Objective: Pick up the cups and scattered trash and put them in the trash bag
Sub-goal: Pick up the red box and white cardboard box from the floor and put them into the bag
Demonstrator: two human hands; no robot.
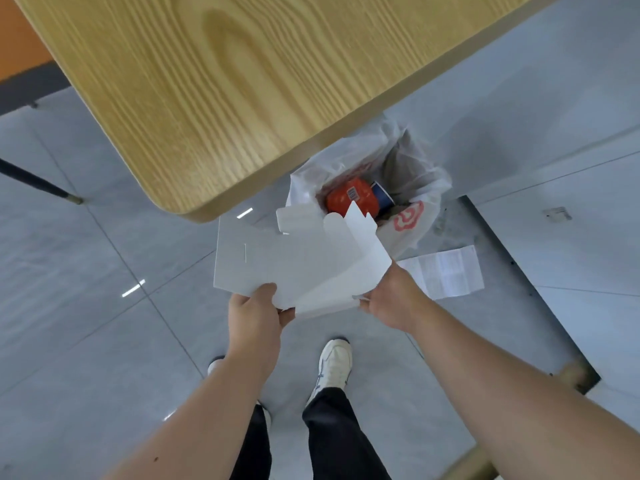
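A flattened white cardboard box is held over the floor, just in front of the trash bag. My left hand grips its near left edge. My right hand grips its near right edge, where one panel is bent upward. The white plastic trash bag stands open on the floor beside the table corner, with a red logo on its side. Inside it lie an orange-red cup and a blue cup. A printed paper sheet lies flat on the floor to the right of the bag.
A light wooden table with a rounded corner fills the upper half, overhanging the bag. A dark chair leg stands at the left. The floor is grey tile with a darker recessed strip at the right. My feet are below the box.
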